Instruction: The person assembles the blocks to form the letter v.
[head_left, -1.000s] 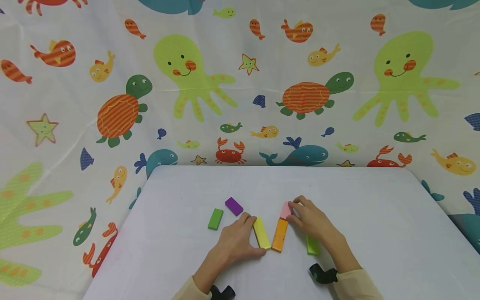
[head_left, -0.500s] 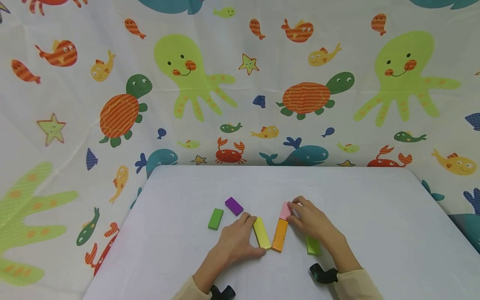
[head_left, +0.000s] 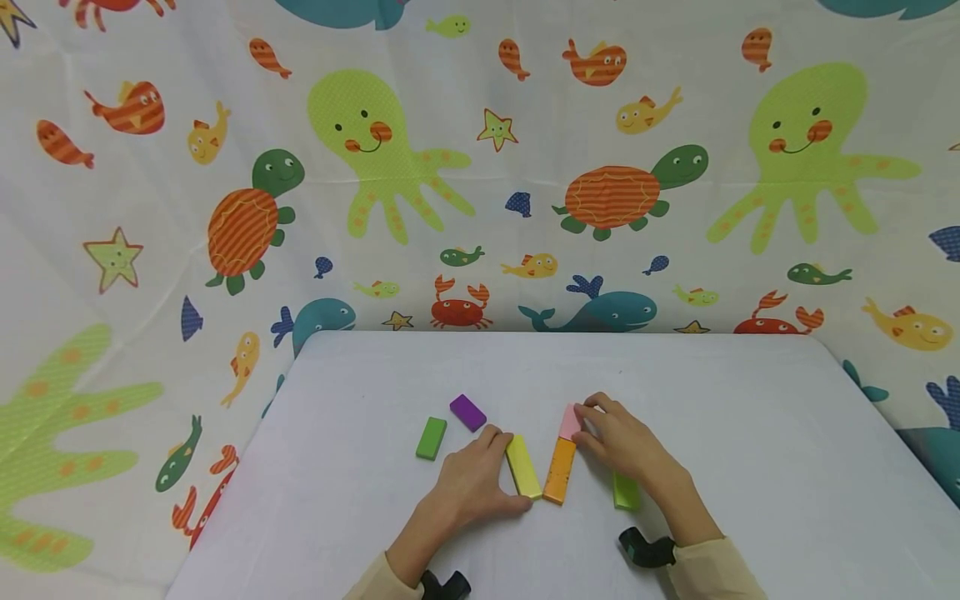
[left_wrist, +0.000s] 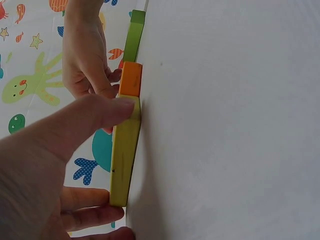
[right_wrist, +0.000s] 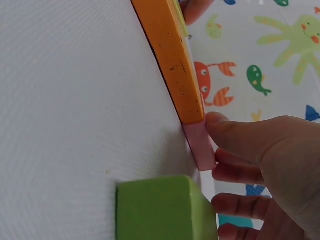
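My left hand (head_left: 471,479) holds a long yellow block (head_left: 523,467) by its two ends, thumb at the near end and fingertips at the far one. An orange block (head_left: 559,472) stands beside it, their near ends close together and their far ends spread apart like a V. At the orange block's far end sits a pink block (head_left: 570,422), which my right hand (head_left: 626,442) pinches between thumb and fingers. In the right wrist view, the pink block (right_wrist: 199,145) meets the end of the orange block (right_wrist: 172,62). Part of the pink block is hidden by the fingers.
A light green block (head_left: 626,491) lies under my right wrist, partly covered. Left of the yellow block lie a purple block (head_left: 468,412) and a green block (head_left: 431,438). The white table (head_left: 375,367) ends at a sea-animal cloth (head_left: 480,183) behind.
Both hands and all the blocks stay where they were. Only the cloth at the far left of the head view has shifted slightly to the right.
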